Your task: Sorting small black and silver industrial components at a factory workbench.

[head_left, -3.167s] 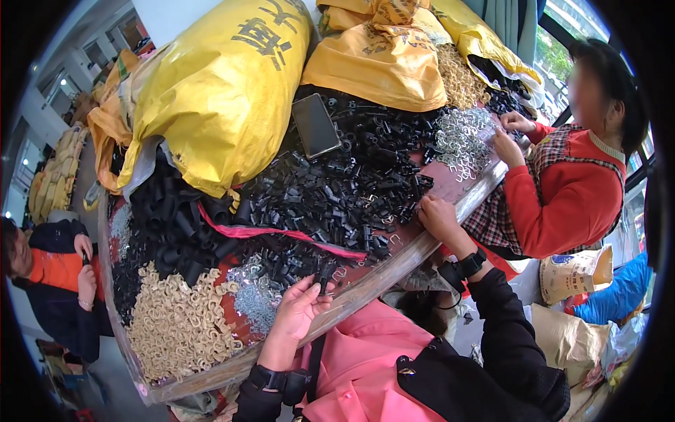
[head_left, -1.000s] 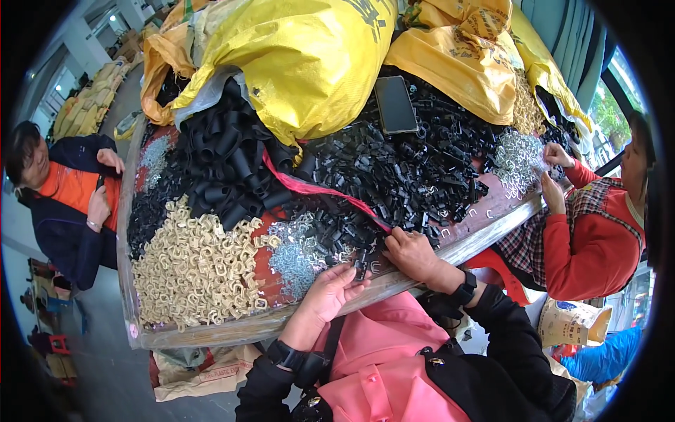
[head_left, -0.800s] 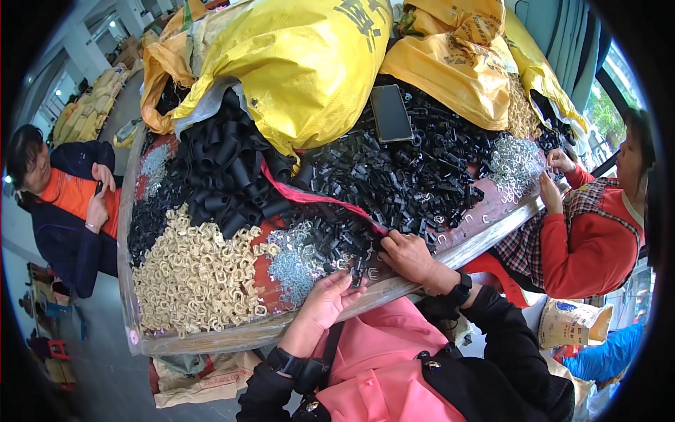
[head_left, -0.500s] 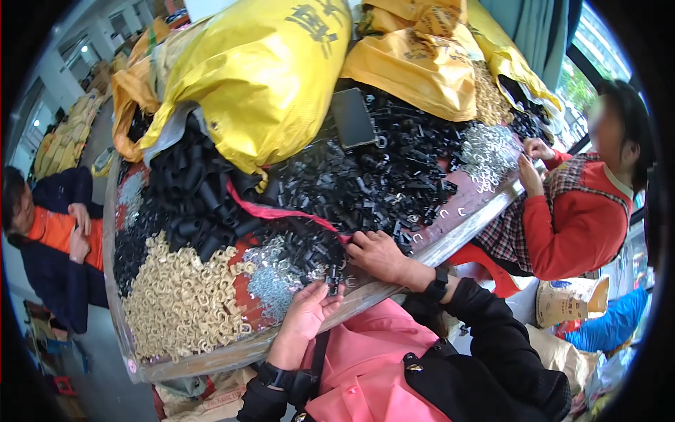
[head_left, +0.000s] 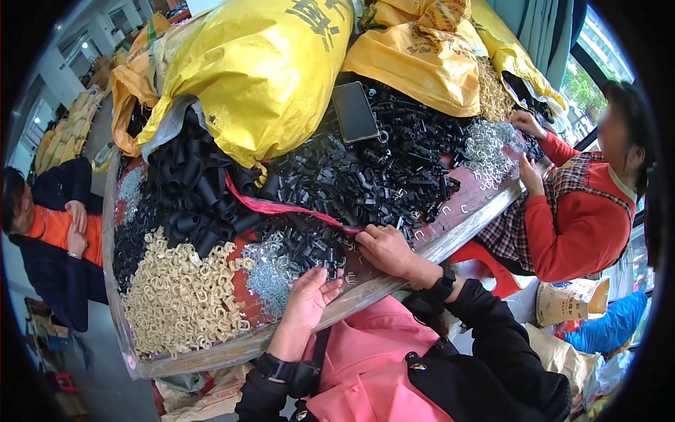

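Observation:
My left hand [head_left: 308, 294] is closed with its palm turned up by the near table edge. Its thumb and fingers pinch a small black plastic fitting [head_left: 331, 265]. To the right, my right hand [head_left: 389, 251] is bent over the table with its fingers curled down, close to the end of a pink strip [head_left: 281, 212]. What its fingertips hold, if anything, is hidden. Small black plastic parts [head_left: 309, 239] lie loose between the hands and beyond them. Left of my left hand is a heap of small silvery pins [head_left: 269, 285].
A heap of beige rings [head_left: 186, 299] covers the table's near left. Black tubes [head_left: 200, 183] lie behind it, below a big yellow sack [head_left: 264, 77]. A phone [head_left: 356, 112] rests on the black parts. Metal U-shaped pieces [head_left: 489, 151] lie near a co-worker [head_left: 583, 204]; another person [head_left: 56, 239] is at left.
My right hand has shifted slightly right and away from me. My left hand stays nearly in place with the black fitting. The right co-worker's far hand has moved farther back.

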Action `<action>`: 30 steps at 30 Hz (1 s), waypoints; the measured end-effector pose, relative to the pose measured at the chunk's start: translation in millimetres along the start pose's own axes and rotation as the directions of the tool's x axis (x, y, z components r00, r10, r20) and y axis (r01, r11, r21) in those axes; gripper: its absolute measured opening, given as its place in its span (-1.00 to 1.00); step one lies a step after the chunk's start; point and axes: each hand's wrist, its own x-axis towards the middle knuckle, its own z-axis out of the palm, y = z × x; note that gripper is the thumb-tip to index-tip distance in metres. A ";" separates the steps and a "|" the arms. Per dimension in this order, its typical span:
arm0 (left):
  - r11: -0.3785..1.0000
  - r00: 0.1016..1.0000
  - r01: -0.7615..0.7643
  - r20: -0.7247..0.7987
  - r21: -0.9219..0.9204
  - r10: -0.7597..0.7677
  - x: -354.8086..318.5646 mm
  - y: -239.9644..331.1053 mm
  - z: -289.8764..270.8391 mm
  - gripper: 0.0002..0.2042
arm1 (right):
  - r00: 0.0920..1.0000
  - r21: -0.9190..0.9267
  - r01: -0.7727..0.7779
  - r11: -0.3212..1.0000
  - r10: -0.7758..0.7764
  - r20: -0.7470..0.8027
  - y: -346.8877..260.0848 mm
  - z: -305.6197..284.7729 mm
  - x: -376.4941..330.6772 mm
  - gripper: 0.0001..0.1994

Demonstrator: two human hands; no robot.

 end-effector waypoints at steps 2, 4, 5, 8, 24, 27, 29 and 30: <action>1.000 1.000 0.005 0.005 0.000 -0.005 -0.6 -0.9 0.9 -0.87 | 0.999 -0.061 0.043 0.997 -0.044 -0.017 -2.1 -5.7 -1.0 -0.83; 1.000 1.000 0.006 0.002 -0.002 -0.006 -1.1 -1.3 1.2 -0.87 | 0.999 -0.065 0.051 0.997 -0.051 -0.001 -1.8 -2.4 -2.4 -0.82; 1.000 1.000 0.006 0.000 -0.002 -0.006 -1.4 -1.5 1.2 -0.88 | 0.998 -0.070 0.058 0.996 -0.058 0.011 -1.6 0.1 -3.0 -0.82; 1.000 1.000 0.002 0.008 -0.009 -0.002 -2.1 -2.9 1.2 -0.88 | 0.997 -0.098 0.074 0.992 -0.072 0.027 -2.4 4.4 -3.0 -0.81; 1.000 1.000 -0.024 -0.001 0.007 0.024 -1.2 -2.6 0.7 -0.89 | 0.991 -0.018 0.049 0.999 -0.046 0.129 8.7 8.7 3.8 -0.83; 0.999 1.000 -0.030 -0.005 0.024 0.030 -1.2 0.8 1.6 -0.90 | 0.988 0.068 0.102 0.992 -0.109 0.110 7.5 -1.9 6.2 -0.83; 0.999 1.000 -0.021 -0.017 0.034 0.022 -0.6 3.1 1.9 -0.89 | 0.983 0.032 0.160 0.987 -0.162 0.085 8.5 -5.8 2.8 -0.84; 0.999 1.000 -0.018 -0.022 0.040 0.019 0.0 3.2 1.8 -0.89 | 0.979 0.013 0.189 0.982 -0.189 0.072 8.9 -6.6 2.0 -0.84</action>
